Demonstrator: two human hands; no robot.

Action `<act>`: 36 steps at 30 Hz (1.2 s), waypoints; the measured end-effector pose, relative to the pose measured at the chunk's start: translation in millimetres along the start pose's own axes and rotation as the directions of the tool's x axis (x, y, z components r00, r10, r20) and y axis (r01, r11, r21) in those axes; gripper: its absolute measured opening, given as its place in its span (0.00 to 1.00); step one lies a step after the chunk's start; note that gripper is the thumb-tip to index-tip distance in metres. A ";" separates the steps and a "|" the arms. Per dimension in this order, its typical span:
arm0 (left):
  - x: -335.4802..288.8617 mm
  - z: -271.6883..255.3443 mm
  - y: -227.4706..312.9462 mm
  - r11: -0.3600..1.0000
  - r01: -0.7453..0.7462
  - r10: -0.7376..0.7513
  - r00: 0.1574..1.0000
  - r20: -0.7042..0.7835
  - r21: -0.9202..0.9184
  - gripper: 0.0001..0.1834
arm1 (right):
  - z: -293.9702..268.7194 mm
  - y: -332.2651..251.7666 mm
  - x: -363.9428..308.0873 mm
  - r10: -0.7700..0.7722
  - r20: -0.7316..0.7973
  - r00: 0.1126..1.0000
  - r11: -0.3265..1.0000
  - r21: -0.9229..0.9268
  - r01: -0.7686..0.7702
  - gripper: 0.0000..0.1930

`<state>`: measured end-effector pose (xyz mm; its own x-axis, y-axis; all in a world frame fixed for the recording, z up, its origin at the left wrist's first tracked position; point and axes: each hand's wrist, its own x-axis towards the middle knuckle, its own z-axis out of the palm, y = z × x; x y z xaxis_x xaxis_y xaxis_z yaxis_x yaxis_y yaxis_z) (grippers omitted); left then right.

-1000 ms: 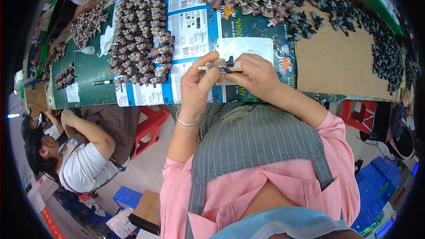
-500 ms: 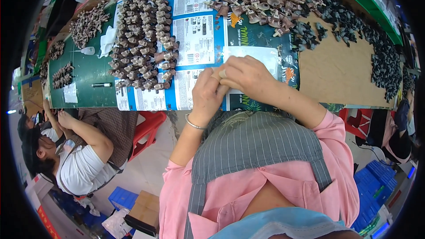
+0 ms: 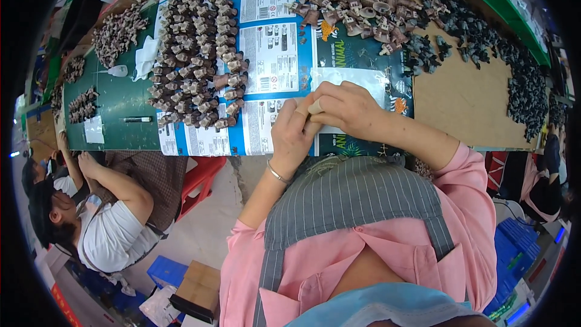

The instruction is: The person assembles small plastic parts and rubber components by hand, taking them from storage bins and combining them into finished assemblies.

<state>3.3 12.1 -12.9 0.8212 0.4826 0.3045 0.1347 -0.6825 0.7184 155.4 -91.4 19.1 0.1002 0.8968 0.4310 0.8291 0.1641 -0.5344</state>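
My left hand point(image 3: 293, 137) and my right hand point(image 3: 353, 109) meet at the near edge of the table, over the printed sheets. Their fingertips are pinched together, and whatever lies between them is hidden by the fingers. Pale coverings wrap some fingertips. Behind my right hand lies a whitish sheet point(image 3: 369, 77). Beyond it spreads a heap of loose brown and cream plastic parts point(image 3: 357, 9). Left of my hands, small brown and cream figures point(image 3: 193, 63) stand close together in several rows.
Dark grey-black small parts point(image 3: 525, 100) lie in heaps on brown paper point(image 3: 460, 97) at the right. Farther left are light-coloured small pieces point(image 3: 118, 33), a small white bottle point(image 3: 118, 71) and a black marker point(image 3: 137, 119). A person in a white top point(image 3: 118, 224) sits at the left, beside a red stool point(image 3: 203, 184).
My joined hands have shifted slightly, with the fingers re-angled a little and still pressed together. The whole view has moved a little. The figures and heaps look the same.
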 end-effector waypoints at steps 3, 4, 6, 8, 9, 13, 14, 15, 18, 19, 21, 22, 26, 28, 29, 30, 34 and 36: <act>2.4 -1.5 -1.6 0.971 0.033 -0.065 0.990 -0.127 -0.235 0.28 | -11.2 9.3 17.6 0.131 0.103 0.986 0.977 0.155 -0.146 0.06; 1.0 -3.5 -2.0 0.971 0.030 -0.065 0.988 -0.143 -0.236 0.28 | -19.2 14.3 32.8 0.206 0.097 0.974 0.938 0.264 -0.225 0.06; -1.1 -6.5 -2.1 0.826 0.147 -0.307 0.927 -0.217 -0.543 0.27 | -24.5 34.3 64.4 0.402 0.074 0.913 0.806 0.444 -0.391 0.05; -6.4 -4.4 -11.3 0.780 0.128 -0.337 0.910 -0.239 -0.612 0.25 | -19.7 72.5 107.1 0.422 -0.029 0.906 0.815 0.451 -0.365 0.07; -6.5 -5.1 -15.0 0.789 0.119 -0.295 0.934 -0.201 -0.603 0.25 | -13.6 94.6 128.0 0.471 -0.072 0.879 0.838 0.347 -0.421 0.09; 2.6 -9.0 -8.9 0.857 0.069 -0.182 0.968 -0.174 -0.511 0.17 | 8.3 160.6 192.7 0.385 -0.255 0.887 0.923 0.103 -0.371 0.12; 3.5 -8.3 -8.8 0.860 0.060 -0.175 0.967 -0.183 -0.506 0.17 | 16.2 173.4 202.1 0.385 -0.260 0.886 0.923 0.083 -0.377 0.12; 2.2 -8.9 -8.7 0.862 0.061 -0.183 0.963 -0.196 -0.504 0.17 | 24.3 176.4 210.4 0.376 -0.250 0.892 0.927 0.084 -0.367 0.12; 0.6 -9.4 -7.4 0.853 0.093 -0.216 0.959 -0.186 -0.513 0.16 | 38.6 183.8 224.4 0.358 -0.290 0.888 0.934 0.107 -0.341 0.11; 0.9 -10.2 -5.9 0.851 0.088 -0.207 0.962 -0.176 -0.518 0.16 | 38.7 184.6 226.4 0.316 -0.308 0.897 0.946 0.024 -0.324 0.13; 3.0 -12.2 -5.6 0.853 0.075 -0.180 0.971 -0.157 -0.516 0.16 | 38.5 184.8 226.2 0.267 -0.335 0.904 0.946 -0.087 -0.312 0.17; 4.3 -11.6 -6.3 0.852 0.078 -0.179 0.973 -0.148 -0.518 0.16 | 35.7 184.7 222.4 0.275 -0.337 0.900 0.943 -0.087 -0.321 0.17; 6.6 -9.1 -11.8 0.858 0.072 -0.178 0.970 -0.164 -0.509 0.16 | -4.0 153.6 197.7 0.495 -0.218 0.841 0.869 0.127 -0.478 0.21; 4.6 -7.9 -11.9 0.880 0.087 -0.182 0.970 -0.162 -0.466 0.16 | -36.4 153.7 155.2 0.280 -0.267 0.922 0.956 -0.014 -0.294 0.18; 1.7 -7.1 -11.5 0.875 0.092 -0.191 0.968 -0.165 -0.476 0.16 | -48.7 144.5 127.7 0.355 -0.234 0.905 0.929 -0.022 -0.370 0.16; 3.7 -5.4 -10.2 0.872 0.083 -0.177 0.972 -0.154 -0.483 0.16 | -64.9 125.6 100.9 0.420 -0.211 0.882 0.899 -0.034 -0.437 0.13; 13.4 -6.4 -4.5 0.888 0.131 -0.184 0.980 -0.078 -0.441 0.15 | -106.5 89.2 -23.7 0.399 -0.344 0.850 0.815 -0.292 -0.500 0.11; 29.5 -10.3 -9.4 0.952 0.137 -0.125 0.990 0.062 -0.275 0.14 | -109.0 77.0 -82.1 0.447 -0.384 0.808 0.771 -0.293 -0.566 0.10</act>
<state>20.5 38.4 -4.2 0.8308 0.5290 0.1729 0.0885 -0.4323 0.8974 271.0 -197.2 21.9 0.6630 0.6401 0.3882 0.7433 -0.5015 -0.4427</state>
